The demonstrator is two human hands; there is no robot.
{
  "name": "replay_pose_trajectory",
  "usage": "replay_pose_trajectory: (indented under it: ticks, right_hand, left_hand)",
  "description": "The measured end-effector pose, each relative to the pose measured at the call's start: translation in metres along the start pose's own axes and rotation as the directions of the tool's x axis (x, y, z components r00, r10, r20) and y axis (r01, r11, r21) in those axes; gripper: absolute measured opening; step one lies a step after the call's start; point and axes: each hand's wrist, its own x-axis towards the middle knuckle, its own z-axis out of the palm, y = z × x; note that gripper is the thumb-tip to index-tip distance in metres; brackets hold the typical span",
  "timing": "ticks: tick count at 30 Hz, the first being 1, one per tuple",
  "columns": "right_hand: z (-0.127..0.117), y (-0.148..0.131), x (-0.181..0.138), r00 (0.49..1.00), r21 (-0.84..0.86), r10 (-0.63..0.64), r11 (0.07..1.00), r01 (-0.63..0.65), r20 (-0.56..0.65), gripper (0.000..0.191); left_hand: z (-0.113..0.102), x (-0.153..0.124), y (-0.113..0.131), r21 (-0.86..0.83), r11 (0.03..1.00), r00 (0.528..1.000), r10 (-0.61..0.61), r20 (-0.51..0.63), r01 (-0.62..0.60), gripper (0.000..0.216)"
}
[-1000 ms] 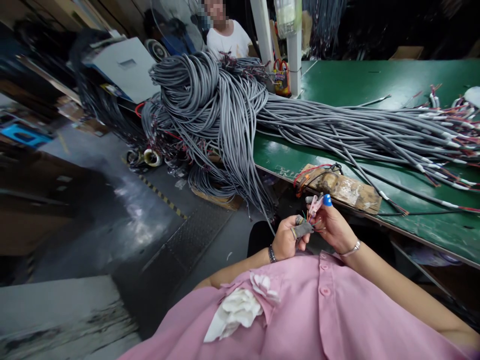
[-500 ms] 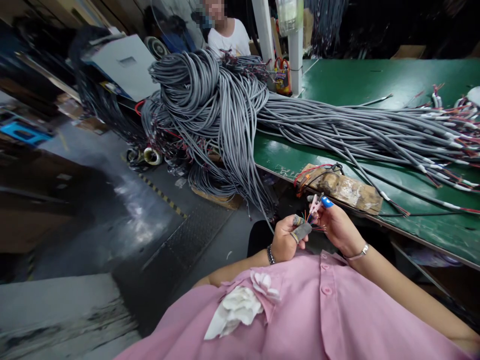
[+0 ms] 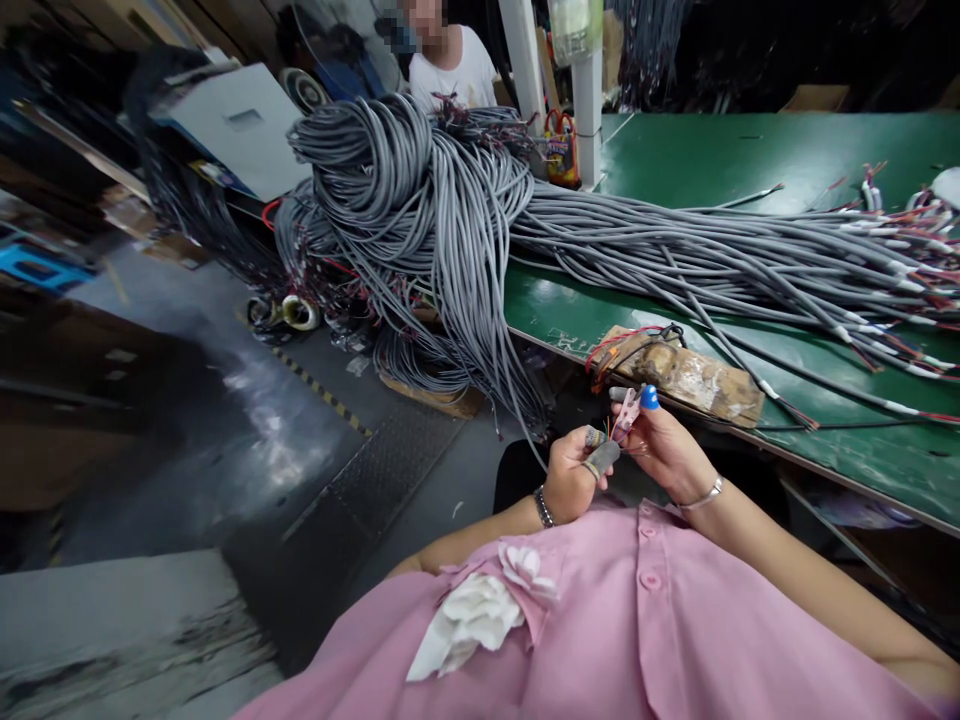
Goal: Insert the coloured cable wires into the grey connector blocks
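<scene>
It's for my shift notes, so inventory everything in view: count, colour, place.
Table: one, green, right.
Cables: too many to count, grey, across table, heaped at left.
Wooden block: one, brown, table's near edge.
Boxy machine: one, whitish, upper left.
Stool-like item: one, blue, far left.
Posts: two, white, upper middle.
Packet: one, red-yellow, beside post.
Co-worker: one, in white, behind cables.
Clip-like tool: one, pink, lower middle.
Thin wires: several, mixed, beside tool.
Shirt: one, pink, bottom.
Left hand: one, grey finger covers, pinching wires.
Right hand: one, blue thumb cover, holding tool.
</scene>
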Motion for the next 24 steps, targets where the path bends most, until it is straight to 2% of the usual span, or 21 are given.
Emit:
replay_pose_trajectory:
  ticks: [7, 11, 19, 22, 24]
  right_hand:
    - [0.007, 0.000, -0.002, 0.997, 0.046, -0.038, 0.998, 0.041, -0.066, 0.037]
    - [0.009, 0.000, -0.004, 0.999, 0.048, -0.016, 0.999, 0.018, -0.048, 0.040]
    - [0.002, -0.002, -0.008, 0.991, 0.051, 0.081, 0.995, -0.086, 0.107, 0.051]
    - [-0.004, -0.007, -0.013, 0.966, -0.055, 0.174, 0.984, -0.167, 0.193, 0.052]
    - [-0.007, -0.010, -0.017, 0.945, -0.179, 0.234, 0.964, -0.196, 0.227, 0.044]
  left_hand:
    - [0.001, 0.001, -0.004, 0.010, 1.000, 1.000, -0.011, 0.004, 0.011, 0.026]
    - [0.000, 0.001, -0.004, 0.012, 1.000, 1.000, 0.002, -0.004, -0.002, 0.026]
    - [-0.004, -0.005, -0.006, -0.026, 1.000, 1.000, -0.004, -0.004, 0.004, 0.029]
    - [-0.007, -0.008, -0.005, -0.015, 1.000, 1.000, -0.008, 0.014, 0.008, 0.030]
    - [-0.008, -0.009, -0.004, -0.003, 1.000, 1.000, -0.015, 0.022, 0.015, 0.031]
